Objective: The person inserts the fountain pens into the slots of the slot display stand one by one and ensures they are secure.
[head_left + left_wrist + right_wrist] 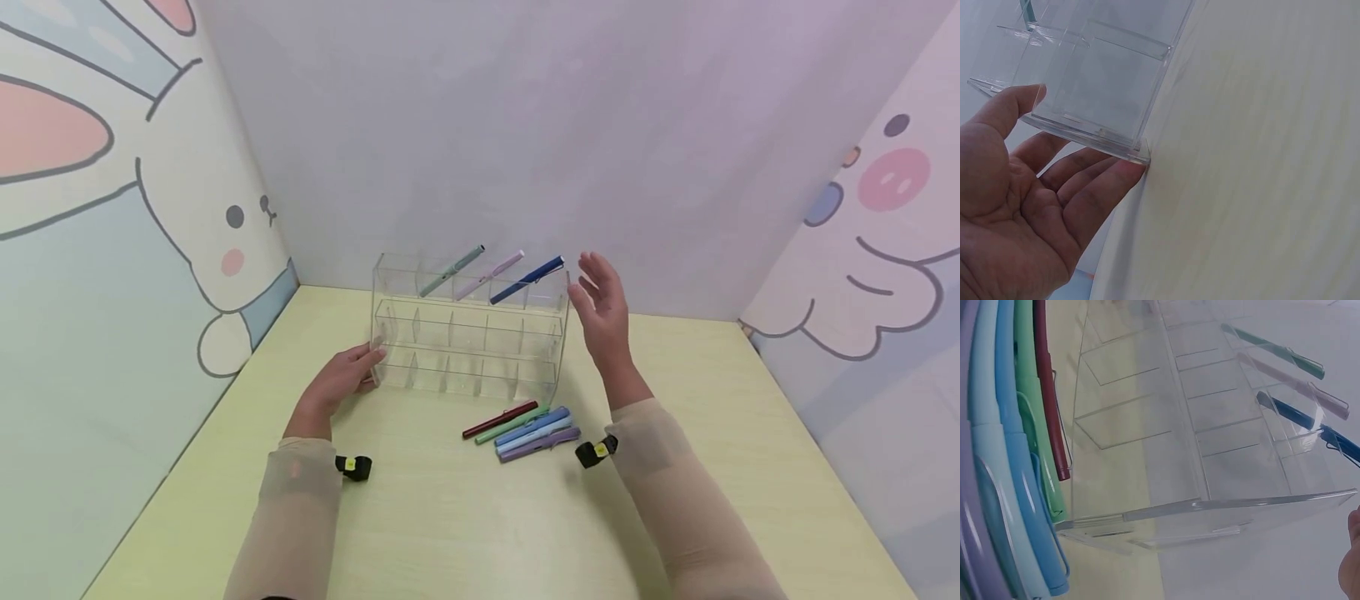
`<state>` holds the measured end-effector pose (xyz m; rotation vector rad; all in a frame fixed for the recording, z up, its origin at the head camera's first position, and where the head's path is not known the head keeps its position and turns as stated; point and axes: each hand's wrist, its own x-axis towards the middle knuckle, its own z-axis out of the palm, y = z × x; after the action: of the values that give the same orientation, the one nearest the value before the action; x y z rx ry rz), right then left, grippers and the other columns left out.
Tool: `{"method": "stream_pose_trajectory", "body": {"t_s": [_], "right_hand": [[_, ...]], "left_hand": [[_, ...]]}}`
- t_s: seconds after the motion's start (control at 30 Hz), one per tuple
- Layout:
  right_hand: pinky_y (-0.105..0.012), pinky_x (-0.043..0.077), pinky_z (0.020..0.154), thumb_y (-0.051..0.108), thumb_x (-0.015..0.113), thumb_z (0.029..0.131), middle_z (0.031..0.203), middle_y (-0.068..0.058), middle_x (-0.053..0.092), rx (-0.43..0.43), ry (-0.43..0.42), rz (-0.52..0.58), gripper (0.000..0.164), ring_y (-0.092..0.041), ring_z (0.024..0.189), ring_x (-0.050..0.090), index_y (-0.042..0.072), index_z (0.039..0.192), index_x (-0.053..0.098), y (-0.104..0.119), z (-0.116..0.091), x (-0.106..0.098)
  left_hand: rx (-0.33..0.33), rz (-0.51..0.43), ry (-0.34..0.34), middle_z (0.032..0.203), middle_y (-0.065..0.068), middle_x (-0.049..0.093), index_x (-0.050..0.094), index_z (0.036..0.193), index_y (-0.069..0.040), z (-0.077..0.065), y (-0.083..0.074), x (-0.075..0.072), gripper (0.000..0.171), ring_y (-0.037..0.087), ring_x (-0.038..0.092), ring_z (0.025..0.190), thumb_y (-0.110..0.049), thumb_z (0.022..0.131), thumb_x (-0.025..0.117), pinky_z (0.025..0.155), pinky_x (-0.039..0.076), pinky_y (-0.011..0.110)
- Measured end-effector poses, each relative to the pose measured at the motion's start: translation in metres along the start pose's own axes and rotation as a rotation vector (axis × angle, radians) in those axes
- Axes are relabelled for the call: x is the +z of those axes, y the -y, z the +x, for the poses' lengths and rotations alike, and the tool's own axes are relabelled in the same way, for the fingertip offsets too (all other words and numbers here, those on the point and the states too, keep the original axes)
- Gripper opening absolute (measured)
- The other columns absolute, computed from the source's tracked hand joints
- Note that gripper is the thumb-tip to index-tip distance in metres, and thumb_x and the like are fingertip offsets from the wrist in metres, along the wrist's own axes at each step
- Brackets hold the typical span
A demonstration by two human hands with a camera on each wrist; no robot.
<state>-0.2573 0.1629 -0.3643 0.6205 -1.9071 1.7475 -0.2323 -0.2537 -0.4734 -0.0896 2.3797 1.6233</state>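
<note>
A clear, tiered acrylic pen rack stands on the table, divided into small compartments. In its top tier lean a grey-green pen, a pale lilac pen and a dark blue pen. My left hand holds the rack's left side panel low down, thumb at the front and fingers along the outside. By the top right corner, my right hand is raised with fingers extended, holding nothing; only a bit of it shows in the right wrist view.
In front of the rack's right half lie a dark red pen, a green pen, a blue pen, a light blue pen and a purple pen, side by side. A grey-white wall rises behind; cartoon panels flank the table.
</note>
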Motion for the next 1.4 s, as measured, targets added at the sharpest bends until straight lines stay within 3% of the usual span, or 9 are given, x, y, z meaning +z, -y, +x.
{"method": "stream_pose_trajectory", "body": {"t_s": [0.17, 0.37, 0.6, 0.77, 0.87, 0.97, 1.13, 1.3, 1.4], "right_hand": [[-0.054, 0.032, 0.112, 0.000, 0.058, 0.096, 0.149, -0.018, 0.044, 0.006, -0.009, -0.021, 0.057, -0.035, 0.138, 0.040, -0.003, 0.147, 0.034, 0.007, -0.021, -0.010], [-0.037, 0.041, 0.109, -0.007, 0.058, 0.093, 0.149, -0.023, 0.040, -0.010, 0.038, -0.092, 0.061, -0.043, 0.134, 0.040, 0.000, 0.148, 0.033, 0.014, -0.043, -0.019], [-0.056, 0.040, 0.105, -0.009, 0.065, 0.088, 0.155, -0.022, 0.031, 0.008, 0.146, -0.200, 0.085, -0.044, 0.135, 0.040, 0.010, 0.156, 0.018, 0.008, -0.059, -0.028], [-0.055, 0.043, 0.103, -0.005, 0.076, 0.081, 0.160, -0.007, 0.025, 0.005, 0.235, -0.328, 0.106, -0.034, 0.137, 0.042, 0.020, 0.158, 0.008, -0.009, -0.069, -0.037], [-0.054, 0.044, 0.102, 0.001, 0.081, 0.078, 0.161, -0.002, 0.023, -0.021, 0.286, -0.395, 0.110, -0.032, 0.137, 0.042, 0.021, 0.159, 0.008, -0.008, -0.071, -0.041], [-0.055, 0.045, 0.101, 0.016, 0.082, 0.081, 0.160, -0.003, 0.024, 0.004, 0.362, -0.484, 0.105, -0.034, 0.135, 0.045, 0.022, 0.158, 0.011, -0.002, -0.071, -0.045], [-0.054, 0.049, 0.092, 0.048, 0.076, 0.083, 0.144, -0.006, 0.042, 0.160, 0.509, -0.684, 0.086, -0.035, 0.118, 0.056, 0.022, 0.150, 0.028, 0.013, -0.073, -0.048], [-0.045, 0.050, 0.091, 0.042, 0.077, 0.084, 0.125, -0.001, 0.054, 0.305, 0.694, -0.789, 0.062, -0.026, 0.114, 0.057, 0.016, 0.133, 0.047, 0.023, -0.075, -0.045], [-0.042, 0.050, 0.087, 0.032, 0.077, 0.085, 0.116, -0.002, 0.059, 0.367, 0.812, -0.842, 0.045, -0.024, 0.108, 0.058, 0.014, 0.121, 0.056, 0.024, -0.078, -0.043]], "left_hand": [[0.004, 0.001, -0.004, 0.132, 0.011, 0.047, 0.047, 0.146, -0.016, 0.002, 0.001, -0.001, 0.070, 0.022, 0.054, 0.109, -0.061, 0.093, 0.053, 0.092, 0.050, 0.030], [0.025, 0.005, 0.008, 0.135, 0.014, 0.046, 0.046, 0.147, -0.014, 0.002, 0.001, 0.000, 0.071, 0.022, 0.054, 0.110, -0.061, 0.094, 0.053, 0.094, 0.049, 0.032], [0.008, 0.008, 0.009, 0.128, 0.014, 0.047, 0.044, 0.149, -0.015, 0.001, 0.001, 0.001, 0.070, 0.021, 0.055, 0.105, -0.060, 0.095, 0.052, 0.096, 0.048, 0.035], [0.012, 0.007, 0.012, 0.123, 0.012, 0.047, 0.044, 0.149, -0.016, 0.002, 0.001, 0.002, 0.071, 0.020, 0.055, 0.102, -0.060, 0.094, 0.053, 0.096, 0.048, 0.035], [0.009, 0.010, 0.004, 0.121, 0.012, 0.048, 0.044, 0.148, -0.017, 0.002, 0.001, 0.001, 0.071, 0.019, 0.056, 0.101, -0.062, 0.093, 0.053, 0.093, 0.048, 0.032], [-0.001, 0.010, 0.000, 0.121, 0.012, 0.048, 0.044, 0.149, -0.018, 0.003, 0.002, 0.001, 0.072, 0.019, 0.056, 0.101, -0.062, 0.093, 0.053, 0.090, 0.050, 0.030], [0.002, 0.001, 0.001, 0.120, 0.011, 0.049, 0.044, 0.148, -0.018, 0.004, 0.001, 0.000, 0.071, 0.018, 0.056, 0.101, -0.062, 0.093, 0.052, 0.087, 0.052, 0.026], [0.016, -0.009, 0.002, 0.107, 0.008, 0.047, 0.045, 0.148, -0.017, 0.004, 0.000, 0.000, 0.070, 0.017, 0.054, 0.095, -0.061, 0.094, 0.052, 0.082, 0.052, 0.024], [0.007, -0.014, 0.011, 0.109, 0.009, 0.048, 0.045, 0.148, -0.017, 0.006, 0.000, 0.000, 0.070, 0.017, 0.054, 0.097, -0.061, 0.094, 0.052, 0.083, 0.053, 0.024]]}}
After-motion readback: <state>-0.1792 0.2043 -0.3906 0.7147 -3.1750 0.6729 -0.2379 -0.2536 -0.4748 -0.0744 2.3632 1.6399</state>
